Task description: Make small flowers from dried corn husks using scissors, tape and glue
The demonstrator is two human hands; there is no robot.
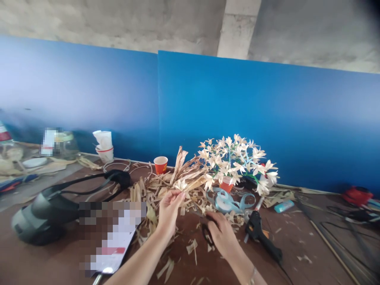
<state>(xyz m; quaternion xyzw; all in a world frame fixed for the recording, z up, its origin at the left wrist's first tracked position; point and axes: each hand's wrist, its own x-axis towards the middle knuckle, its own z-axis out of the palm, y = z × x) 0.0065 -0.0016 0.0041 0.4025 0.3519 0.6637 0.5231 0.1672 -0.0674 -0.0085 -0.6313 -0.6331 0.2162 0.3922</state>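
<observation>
My left hand (168, 209) is raised over the brown table (297, 253), its fingertips pinched on a small pale husk flower (181, 185). To its right, my right hand (222, 233) rests low on the table with its fingers through the black handles of scissors (207, 231). Behind both hands lies a heap of dried corn husks (166, 184). A bouquet of cream husk flowers (234, 158) on blue stems stands in a red cup (227, 185) just behind.
A black glue gun (261, 234) lies right of my right hand, light blue ribbon (227, 201) behind it. A red paper cup (160, 164), white cups (104, 147), a dark headset (44, 211) and jars (63, 144) sit at left. A blue wall (237, 99) backs the table.
</observation>
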